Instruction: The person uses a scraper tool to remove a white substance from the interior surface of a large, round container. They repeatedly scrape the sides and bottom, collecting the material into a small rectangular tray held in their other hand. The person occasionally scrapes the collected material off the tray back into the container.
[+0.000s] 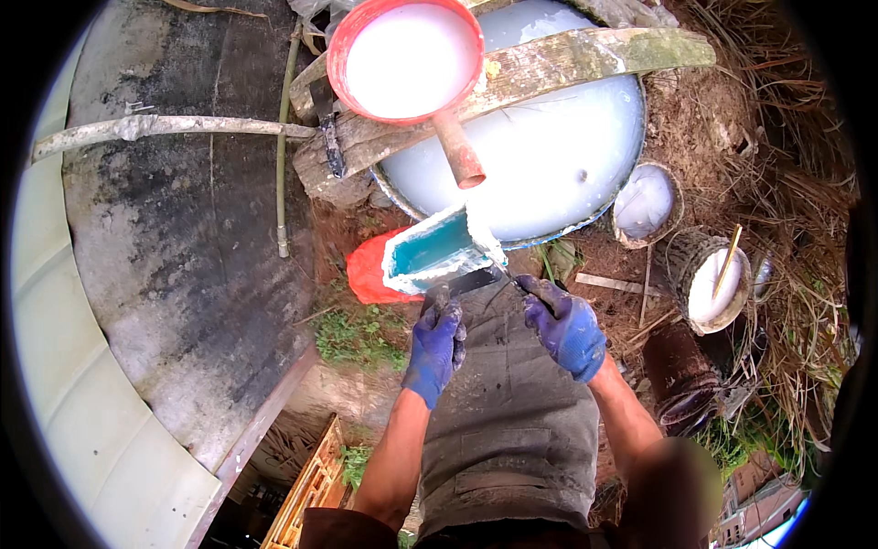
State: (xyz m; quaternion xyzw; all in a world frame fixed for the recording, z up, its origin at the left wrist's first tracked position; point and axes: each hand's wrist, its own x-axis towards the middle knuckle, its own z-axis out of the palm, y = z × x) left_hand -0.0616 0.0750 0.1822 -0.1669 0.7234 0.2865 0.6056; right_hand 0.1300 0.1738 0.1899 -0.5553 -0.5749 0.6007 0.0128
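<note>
Fingers (439, 316) of left hand (436, 343) and right hand (567, 325) are clamping a teal tray (434, 249) above muddy ground (352, 229), beside a white-liquid barrel (558, 156).

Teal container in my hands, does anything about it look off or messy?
The teal container is tipped on its side, its rim caked with white residue. The left hand holds it while the right hand works a dark blade at its edge. No spill shows outside the big white-filled drum.
</note>
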